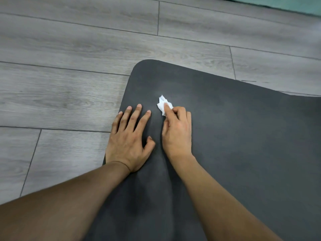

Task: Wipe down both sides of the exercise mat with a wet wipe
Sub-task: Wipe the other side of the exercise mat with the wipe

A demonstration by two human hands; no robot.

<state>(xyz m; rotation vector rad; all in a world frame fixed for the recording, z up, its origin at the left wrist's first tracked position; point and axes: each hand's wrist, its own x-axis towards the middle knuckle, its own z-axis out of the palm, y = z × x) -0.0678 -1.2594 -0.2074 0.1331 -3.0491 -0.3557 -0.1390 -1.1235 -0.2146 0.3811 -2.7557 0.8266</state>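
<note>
Bare forearms lowest in the frame: left forearm (60,209) coming up from the bottom left corner, right forearm (217,197) from the bottom middle, both reaching forward over a dark grey exercise mat (243,136). Left hand (129,141) palm down on the mat beside its left edge, fingers straight and spread wide, thumb angled out to the right. Right hand (176,134) just beside it, fingers curled in tight, forefinger pressed on top of a crumpled white wet wipe (163,104), thumb tucked along the near side. Wet wipe bunched small, touching the mat's upward face, poking out ahead of the right fingertips, near the rounded far left corner and just right of the left fingertips. Mat flat on a grey wood-look plank floor (69,84), running off the right side and toward the camera. Faint paler smudge (166,87) on the mat just beyond the wipe. Strip of teal (286,4) in the top right corner, too little visible to name.
</note>
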